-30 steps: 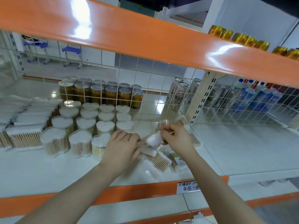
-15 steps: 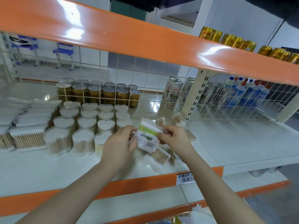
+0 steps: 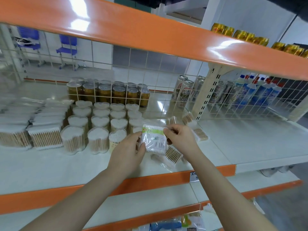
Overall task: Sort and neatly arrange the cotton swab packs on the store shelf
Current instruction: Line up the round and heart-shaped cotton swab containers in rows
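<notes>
Above the shelf (image 3: pixel 50 170), both hands' fingers (image 3: pixel 168 131) pinching a cotton swab pack (image 3: pixel 154 139)

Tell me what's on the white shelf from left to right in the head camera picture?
Flat swab packs → heart-shaped swab tubs → left hand → held swab pack → right hand → loose swab pack.

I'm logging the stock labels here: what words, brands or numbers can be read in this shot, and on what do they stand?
None reads clearly.
Held swab pack: green label strip and barcode, print too blurred; left hand and right hand grip it.
Price tag on the shelf edge: handwritten marks, cut off and unreadable.
Tall cans behind the wire grid: a red emblem, lettering too small.
</notes>
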The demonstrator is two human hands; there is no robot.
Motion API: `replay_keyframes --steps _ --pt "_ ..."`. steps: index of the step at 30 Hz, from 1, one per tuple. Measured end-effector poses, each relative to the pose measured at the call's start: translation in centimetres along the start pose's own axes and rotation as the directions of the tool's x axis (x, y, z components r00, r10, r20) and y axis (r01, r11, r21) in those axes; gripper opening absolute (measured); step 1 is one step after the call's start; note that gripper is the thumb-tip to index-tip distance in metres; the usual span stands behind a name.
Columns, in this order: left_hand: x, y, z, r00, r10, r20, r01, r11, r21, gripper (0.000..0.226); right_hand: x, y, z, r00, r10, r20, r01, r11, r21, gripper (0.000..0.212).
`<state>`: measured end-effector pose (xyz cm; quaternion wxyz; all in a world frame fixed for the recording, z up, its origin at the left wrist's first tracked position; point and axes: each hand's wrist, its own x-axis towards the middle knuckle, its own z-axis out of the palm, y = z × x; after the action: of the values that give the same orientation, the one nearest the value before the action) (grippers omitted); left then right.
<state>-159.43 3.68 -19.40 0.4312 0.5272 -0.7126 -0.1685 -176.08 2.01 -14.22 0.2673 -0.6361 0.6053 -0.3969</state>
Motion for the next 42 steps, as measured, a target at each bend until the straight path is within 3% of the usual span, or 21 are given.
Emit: replay_keyframes --steps 13,28,32,36,42 --pt "-0.9 -0.7 -1.6 0.998 -0.050 0.034 0.053 0.994 -0.096 0.036 -0.5 -0.2 1.7 0.999 -0.035 0.007 0.035 0.999 0.027 0.014" --pt "-1.0 -0.9 -2.4 0.990 -0.139 0.033 0.142 0.978 -0.151 0.041 -1.2 -1.4 2.2 0.999 -0.030 0.040 0.029 0.999 0.036 0.025" --pt "-0.9 -1.0 -2.9 0.984 -0.173 0.044 0.178 0.966 -0.189 0.027 -1.2 -1.3 2.6 0.996 -0.026 0.090 0.020 0.998 0.066 0.012" --pt "-1.0 -1.3 -3.4 0.978 -0.200 0.062 0.209 0.946 -0.247 0.008 -1.4 -1.3 3.1 0.991 -0.010 0.132 0.001 0.998 0.067 0.017" --pt "-2.2 -1.4 -4.0 0.975 -0.222 0.019 0.222 0.964 -0.146 0.019 -1.7 -0.6 3.8 0.984 -0.050 0.172 0.066 0.994 -0.091 0.025"
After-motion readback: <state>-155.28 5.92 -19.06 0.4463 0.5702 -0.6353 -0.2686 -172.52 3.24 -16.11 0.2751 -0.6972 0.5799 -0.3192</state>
